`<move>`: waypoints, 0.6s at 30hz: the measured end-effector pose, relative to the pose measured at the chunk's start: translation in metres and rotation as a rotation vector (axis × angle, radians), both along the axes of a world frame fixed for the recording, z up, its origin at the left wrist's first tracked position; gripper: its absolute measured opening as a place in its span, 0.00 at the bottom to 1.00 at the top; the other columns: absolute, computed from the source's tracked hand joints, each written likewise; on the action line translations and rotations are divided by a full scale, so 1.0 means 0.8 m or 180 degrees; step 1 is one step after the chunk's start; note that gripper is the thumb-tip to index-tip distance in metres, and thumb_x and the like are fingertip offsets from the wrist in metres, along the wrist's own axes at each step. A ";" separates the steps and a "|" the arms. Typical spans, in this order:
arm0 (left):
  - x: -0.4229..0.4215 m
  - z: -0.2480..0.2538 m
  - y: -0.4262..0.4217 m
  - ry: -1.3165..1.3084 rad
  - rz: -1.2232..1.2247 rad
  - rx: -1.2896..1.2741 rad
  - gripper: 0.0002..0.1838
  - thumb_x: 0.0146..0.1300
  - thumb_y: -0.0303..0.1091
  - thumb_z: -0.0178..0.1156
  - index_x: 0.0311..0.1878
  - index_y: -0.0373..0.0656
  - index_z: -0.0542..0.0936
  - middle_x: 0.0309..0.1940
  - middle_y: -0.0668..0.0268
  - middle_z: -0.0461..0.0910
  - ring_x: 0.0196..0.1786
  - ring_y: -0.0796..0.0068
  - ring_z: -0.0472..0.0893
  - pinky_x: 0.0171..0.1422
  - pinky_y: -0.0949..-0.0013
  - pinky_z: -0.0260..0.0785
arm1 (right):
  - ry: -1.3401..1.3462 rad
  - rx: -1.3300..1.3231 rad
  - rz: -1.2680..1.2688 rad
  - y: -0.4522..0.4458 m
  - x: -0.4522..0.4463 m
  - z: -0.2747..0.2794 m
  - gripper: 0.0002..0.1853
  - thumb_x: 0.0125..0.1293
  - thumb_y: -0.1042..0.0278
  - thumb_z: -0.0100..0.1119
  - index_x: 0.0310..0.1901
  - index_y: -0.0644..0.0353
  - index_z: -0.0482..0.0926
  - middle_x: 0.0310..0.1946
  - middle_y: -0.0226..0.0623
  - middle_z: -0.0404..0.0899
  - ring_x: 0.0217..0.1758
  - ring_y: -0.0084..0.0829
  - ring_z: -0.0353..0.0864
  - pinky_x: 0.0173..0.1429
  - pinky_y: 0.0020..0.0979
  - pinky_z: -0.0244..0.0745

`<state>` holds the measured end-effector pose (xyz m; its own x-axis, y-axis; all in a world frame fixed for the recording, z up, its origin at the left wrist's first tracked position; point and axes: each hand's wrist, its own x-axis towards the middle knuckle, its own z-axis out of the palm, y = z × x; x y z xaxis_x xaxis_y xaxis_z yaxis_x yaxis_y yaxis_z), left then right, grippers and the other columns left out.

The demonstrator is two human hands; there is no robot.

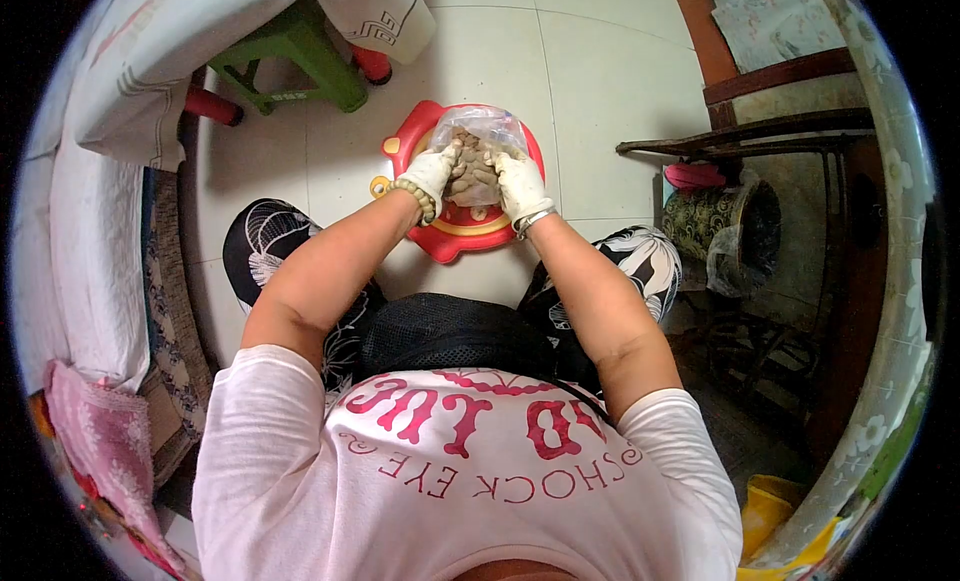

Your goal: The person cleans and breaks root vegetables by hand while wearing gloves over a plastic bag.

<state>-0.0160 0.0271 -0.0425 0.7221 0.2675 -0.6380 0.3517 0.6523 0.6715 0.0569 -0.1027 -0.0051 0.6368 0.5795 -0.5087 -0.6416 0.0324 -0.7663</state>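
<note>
Your L hand (433, 174) and R hand (519, 186), both in off-white gloves, grip a clear plastic bag (507, 131) from opp. sides, thumbs up top. Inside are brown lumps (470, 189), approx. filling the part between your hands; can't ID them exactly. The bag sits over a red plastic stool (463, 243) w/ yellow trim & cartoon shape, betw. your knees; can't tell if the bag's full wt. rests on it. You've a metal bracelet (535, 221) on the R wrist. Stool's on the pale tiled floor (590, 91). Upper L, a green stool (290, 61) stands near a white cloth (130, 66); a patterned cylinder (700, 221) is off to your R.
</note>
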 end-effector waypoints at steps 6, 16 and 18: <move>-0.001 0.044 -0.004 -0.0469 -0.0263 -0.0708 0.19 0.69 0.46 0.45 0.53 0.41 0.70 0.38 0.61 0.77 0.38 0.70 0.79 0.42 0.68 0.76 | -0.0196 -0.0190 0.0053 -0.002 0.003 0.034 0.15 0.68 0.73 0.42 0.54 0.64 0.68 0.42 0.40 0.78 0.39 0.31 0.81 0.42 0.29 0.80; -0.004 0.037 0.004 -0.1181 -0.0771 -0.0723 0.18 0.65 0.26 0.43 0.57 0.33 0.65 0.47 0.53 0.76 0.48 0.62 0.79 0.52 0.63 0.75 | 0.0014 0.0227 0.0080 -0.002 0.013 0.009 0.14 0.67 0.74 0.45 0.54 0.64 0.69 0.40 0.43 0.78 0.41 0.33 0.81 0.41 0.30 0.80; -0.005 0.032 0.004 -0.1120 -0.0669 -0.0695 0.18 0.65 0.24 0.45 0.57 0.33 0.65 0.47 0.54 0.76 0.48 0.63 0.79 0.53 0.64 0.74 | 0.0017 0.0197 0.0123 -0.001 0.013 0.003 0.15 0.65 0.76 0.44 0.54 0.64 0.67 0.40 0.42 0.78 0.38 0.33 0.81 0.39 0.31 0.80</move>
<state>-0.0200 0.0301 -0.0166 0.9289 -0.0212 -0.3696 0.2667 0.7307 0.6285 0.0677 -0.1033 -0.0023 0.6107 0.6339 -0.4745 -0.6474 0.0547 -0.7602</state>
